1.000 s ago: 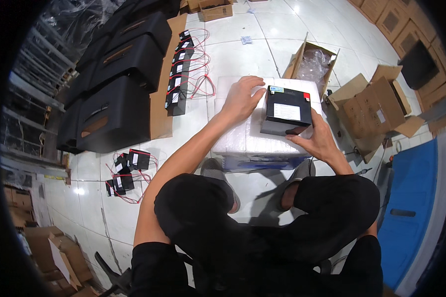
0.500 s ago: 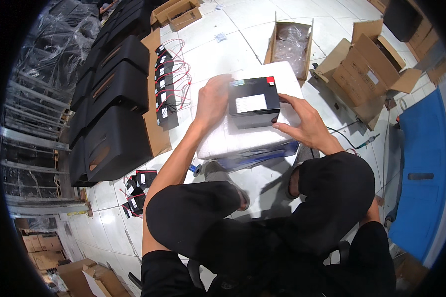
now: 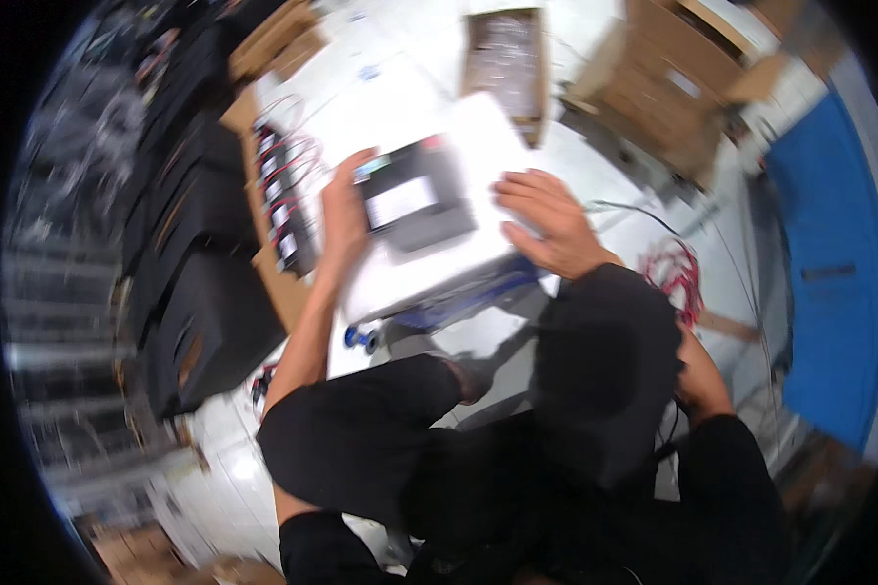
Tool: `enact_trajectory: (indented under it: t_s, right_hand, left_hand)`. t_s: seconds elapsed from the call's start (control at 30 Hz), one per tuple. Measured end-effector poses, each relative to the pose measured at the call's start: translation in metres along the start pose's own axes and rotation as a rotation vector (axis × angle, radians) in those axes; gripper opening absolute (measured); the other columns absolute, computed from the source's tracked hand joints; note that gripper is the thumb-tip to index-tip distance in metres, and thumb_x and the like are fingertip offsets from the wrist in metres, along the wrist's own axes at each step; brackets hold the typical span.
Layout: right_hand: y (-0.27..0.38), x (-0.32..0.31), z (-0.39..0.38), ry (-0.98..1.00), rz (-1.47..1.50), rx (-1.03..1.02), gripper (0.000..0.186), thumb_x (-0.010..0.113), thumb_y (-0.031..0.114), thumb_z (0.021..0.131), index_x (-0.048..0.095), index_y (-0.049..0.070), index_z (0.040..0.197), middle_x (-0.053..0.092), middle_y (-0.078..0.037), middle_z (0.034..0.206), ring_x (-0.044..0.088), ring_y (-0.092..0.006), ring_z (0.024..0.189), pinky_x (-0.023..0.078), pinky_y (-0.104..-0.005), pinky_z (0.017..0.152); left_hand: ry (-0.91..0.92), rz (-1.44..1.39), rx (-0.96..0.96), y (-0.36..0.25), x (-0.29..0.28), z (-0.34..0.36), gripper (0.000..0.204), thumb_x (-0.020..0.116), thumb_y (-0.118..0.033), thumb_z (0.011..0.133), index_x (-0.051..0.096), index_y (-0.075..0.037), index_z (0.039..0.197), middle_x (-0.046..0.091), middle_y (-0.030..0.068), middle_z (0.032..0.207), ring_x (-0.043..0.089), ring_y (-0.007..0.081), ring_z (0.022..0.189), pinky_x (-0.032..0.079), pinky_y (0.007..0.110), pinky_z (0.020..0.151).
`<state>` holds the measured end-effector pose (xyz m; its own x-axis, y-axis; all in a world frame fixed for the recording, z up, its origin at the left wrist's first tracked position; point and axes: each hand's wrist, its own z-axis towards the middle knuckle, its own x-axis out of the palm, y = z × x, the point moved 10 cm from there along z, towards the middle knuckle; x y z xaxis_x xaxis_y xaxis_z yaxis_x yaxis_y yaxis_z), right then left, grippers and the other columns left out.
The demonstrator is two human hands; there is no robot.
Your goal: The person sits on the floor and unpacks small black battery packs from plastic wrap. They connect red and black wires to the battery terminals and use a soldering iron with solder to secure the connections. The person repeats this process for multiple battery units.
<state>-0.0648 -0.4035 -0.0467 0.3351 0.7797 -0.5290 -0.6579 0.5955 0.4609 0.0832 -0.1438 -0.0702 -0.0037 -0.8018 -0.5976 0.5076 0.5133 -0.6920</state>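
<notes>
We see a black battery (image 3: 415, 200) with a white label, our left hand (image 3: 343, 213) flat against its side, our right hand (image 3: 546, 222) spread open just beside it.

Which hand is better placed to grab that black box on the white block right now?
Probably the left. The left hand already lies against the side of the black box, while the right hand rests flat on the white block, apart from the box.

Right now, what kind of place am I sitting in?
Probably a warehouse or assembly workshop floor. Open cardboard boxes stand around, a row of small black batteries with red wires lies on cardboard, and the left hand touches a larger black battery.
</notes>
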Motion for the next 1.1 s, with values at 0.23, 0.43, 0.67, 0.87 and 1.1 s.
enact_trajectory:
  t_s: [0.23,0.43,0.67,0.87,1.1]
  right_hand:
    - [-0.008,-0.004,-0.008,-0.156,0.129,0.017,0.024,0.073,0.017,0.083,0.07,0.001,0.1,0.071,-0.013,0.11,0.063,-0.0273,0.115,0.043,-0.0421,0.107]
    - [-0.001,-0.016,-0.004,-0.15,0.155,0.059,0.024,0.072,0.016,0.085,0.07,0.001,0.103,0.07,-0.013,0.114,0.061,-0.0269,0.119,0.042,-0.0429,0.109]
    - [-0.061,-0.044,-0.049,-0.243,-0.033,0.136,0.017,0.066,0.011,0.084,0.072,0.004,0.099,0.073,-0.012,0.101,0.069,-0.0309,0.095,0.054,-0.0405,0.086]
    - [-0.252,-0.15,-0.229,0.291,-0.656,1.053,0.028,0.063,0.007,0.081,0.072,0.006,0.108,0.07,-0.023,0.1,0.067,-0.0404,0.095,0.053,-0.0485,0.085]
    - [-0.273,-0.205,-0.405,0.434,-0.691,1.432,0.029,0.065,0.018,0.084,0.067,-0.004,0.103,0.068,-0.031,0.102,0.065,-0.0447,0.101,0.053,-0.0491,0.089]
  left_hand:
    - [0.056,0.18,-0.07,0.092,-0.029,-0.028,0.081,0.062,-0.004,0.072,0.034,0.005,0.147,0.037,0.0227,0.151,0.035,0.032,0.139,0.024,0.04,0.116]
    - [0.087,0.279,-0.073,0.1,-0.035,-0.021,0.076,0.063,-0.01,0.079,0.033,0.004,0.147,0.038,0.0216,0.149,0.036,0.0317,0.138,0.025,0.04,0.115]
    - [0.115,0.244,-0.062,0.086,-0.036,-0.026,0.071,0.065,-0.018,0.087,0.032,0.002,0.147,0.04,0.0203,0.147,0.038,0.0313,0.136,0.027,0.039,0.114]
    - [0.08,0.278,-0.015,0.079,-0.032,-0.025,0.067,0.066,-0.019,0.09,0.034,0.002,0.145,0.043,0.0198,0.143,0.041,0.0307,0.132,0.029,0.039,0.112]
    - [0.08,0.272,0.017,0.067,-0.033,-0.022,0.062,0.065,-0.018,0.089,0.039,0.003,0.142,0.047,0.0194,0.137,0.045,0.0299,0.127,0.032,0.039,0.11]
